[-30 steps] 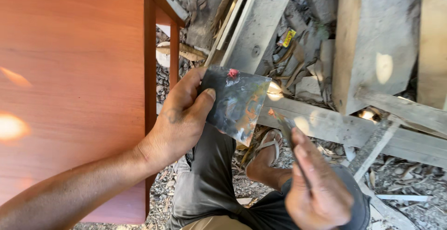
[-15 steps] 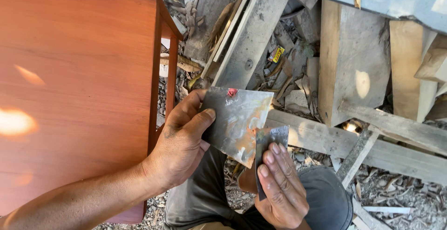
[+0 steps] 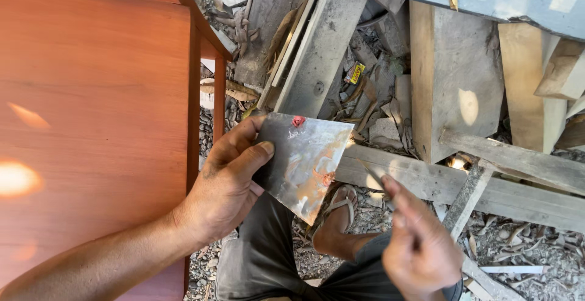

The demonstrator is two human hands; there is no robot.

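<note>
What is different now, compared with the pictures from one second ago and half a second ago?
The right hand, which half a second ago lay close to the metal sheet at its lower edge, has drawn away to the right, pinching a thin blade that points up. The left hand keeps its grip on the sheet's left edge. The red-brown tabletop and planks are unchanged.

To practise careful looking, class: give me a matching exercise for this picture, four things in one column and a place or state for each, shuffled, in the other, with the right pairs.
Things:
1. left hand
2. right hand
3. wooden panel
4. sandalled foot

Places or states:
A. fills the left of the picture, reddish-brown
B. grips the smeared metal plate by its edge
C. on the littered ground, below the plate
D. pinches a thin blade, apart from the plate

Pairs: 1-B, 2-D, 3-A, 4-C
</note>
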